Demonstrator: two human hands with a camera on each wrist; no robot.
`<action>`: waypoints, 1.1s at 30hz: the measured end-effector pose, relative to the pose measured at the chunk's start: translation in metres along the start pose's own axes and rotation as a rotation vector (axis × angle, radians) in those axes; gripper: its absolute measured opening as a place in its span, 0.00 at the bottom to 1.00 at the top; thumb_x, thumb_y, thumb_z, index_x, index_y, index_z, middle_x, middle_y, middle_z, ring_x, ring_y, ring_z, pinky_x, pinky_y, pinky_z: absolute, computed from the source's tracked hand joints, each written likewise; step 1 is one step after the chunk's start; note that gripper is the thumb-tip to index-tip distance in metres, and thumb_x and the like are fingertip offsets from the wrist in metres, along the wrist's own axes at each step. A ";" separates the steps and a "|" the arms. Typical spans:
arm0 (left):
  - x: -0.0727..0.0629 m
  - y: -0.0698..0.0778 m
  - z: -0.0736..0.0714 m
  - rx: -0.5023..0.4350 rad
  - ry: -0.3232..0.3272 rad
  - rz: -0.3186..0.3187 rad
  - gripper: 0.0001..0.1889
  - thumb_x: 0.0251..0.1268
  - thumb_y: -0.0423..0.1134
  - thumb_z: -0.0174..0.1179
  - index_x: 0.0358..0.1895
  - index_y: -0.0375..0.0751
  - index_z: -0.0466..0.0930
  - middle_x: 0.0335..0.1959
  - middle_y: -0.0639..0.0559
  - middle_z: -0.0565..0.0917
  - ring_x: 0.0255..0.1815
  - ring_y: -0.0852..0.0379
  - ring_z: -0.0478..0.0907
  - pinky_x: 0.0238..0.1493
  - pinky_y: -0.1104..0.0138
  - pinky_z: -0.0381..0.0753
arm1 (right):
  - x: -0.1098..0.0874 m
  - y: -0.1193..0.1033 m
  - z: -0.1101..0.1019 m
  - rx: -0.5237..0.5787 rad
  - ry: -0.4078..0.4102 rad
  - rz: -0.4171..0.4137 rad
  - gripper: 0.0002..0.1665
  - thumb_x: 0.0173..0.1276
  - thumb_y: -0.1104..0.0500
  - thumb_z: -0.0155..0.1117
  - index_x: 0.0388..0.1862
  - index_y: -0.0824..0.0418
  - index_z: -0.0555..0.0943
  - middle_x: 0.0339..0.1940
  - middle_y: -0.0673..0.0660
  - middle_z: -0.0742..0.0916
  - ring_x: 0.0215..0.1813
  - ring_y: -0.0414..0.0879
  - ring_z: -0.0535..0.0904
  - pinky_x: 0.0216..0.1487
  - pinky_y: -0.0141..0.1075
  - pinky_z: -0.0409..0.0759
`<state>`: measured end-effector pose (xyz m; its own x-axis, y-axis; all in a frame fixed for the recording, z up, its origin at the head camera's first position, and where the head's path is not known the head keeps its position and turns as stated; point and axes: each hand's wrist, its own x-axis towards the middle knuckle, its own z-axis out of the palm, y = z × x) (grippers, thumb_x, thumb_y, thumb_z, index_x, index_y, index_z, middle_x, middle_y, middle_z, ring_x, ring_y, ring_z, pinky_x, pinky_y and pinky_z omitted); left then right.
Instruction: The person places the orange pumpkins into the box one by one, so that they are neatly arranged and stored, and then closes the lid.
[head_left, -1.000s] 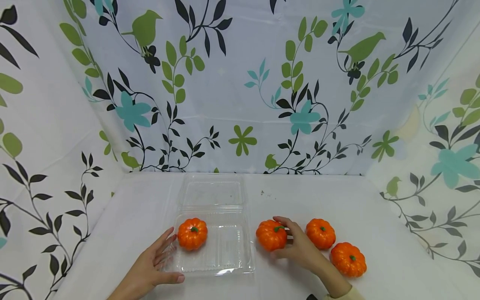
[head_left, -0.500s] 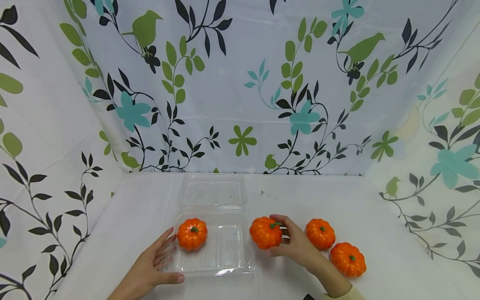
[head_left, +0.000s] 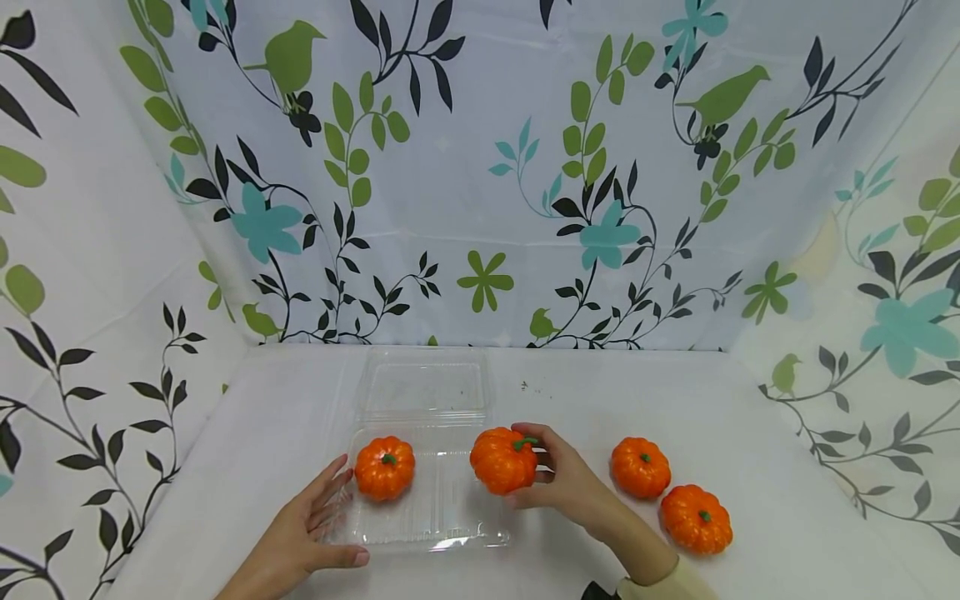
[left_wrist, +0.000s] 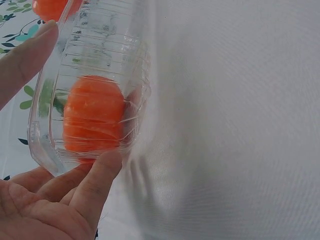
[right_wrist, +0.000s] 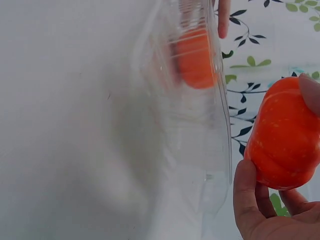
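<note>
"What does the clear plastic rectangular container (head_left: 450, 504) hold?"

"One ribbed orange pumpkin with a green stem (head_left: 385, 469), inside at its left end. The clear hinged lid (head_left: 423, 383) lies folded back on the far side."

"And the left hand (head_left: 296, 533)?"

"Spread wide at the near left corner, fingers along the side, thumb at the front rim."

"The right hand (head_left: 564, 486)?"

"Thumb and fingers hold a second ribbed orange pumpkin (head_left: 499, 461) above the container's right edge."

"Any others?"

"Two more orange pumpkins (head_left: 641, 468) (head_left: 697, 519) sit on the white tabletop (head_left: 795, 467), right of the container."
</note>
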<state>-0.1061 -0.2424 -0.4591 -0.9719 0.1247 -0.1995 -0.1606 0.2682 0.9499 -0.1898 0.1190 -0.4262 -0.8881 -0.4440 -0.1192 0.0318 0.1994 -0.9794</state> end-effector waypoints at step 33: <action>0.002 -0.006 0.000 0.012 0.004 0.000 0.63 0.45 0.36 0.82 0.82 0.45 0.45 0.79 0.33 0.56 0.76 0.33 0.58 0.70 0.53 0.68 | 0.022 -0.009 0.040 0.011 -0.010 -0.036 0.53 0.50 0.69 0.80 0.74 0.63 0.65 0.65 0.59 0.75 0.59 0.53 0.76 0.60 0.42 0.82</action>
<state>-0.1069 -0.2435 -0.4648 -0.9726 0.1210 -0.1985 -0.1586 0.2794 0.9470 -0.1911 0.0723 -0.4270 -0.8840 -0.4596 -0.0854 0.0047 0.1740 -0.9847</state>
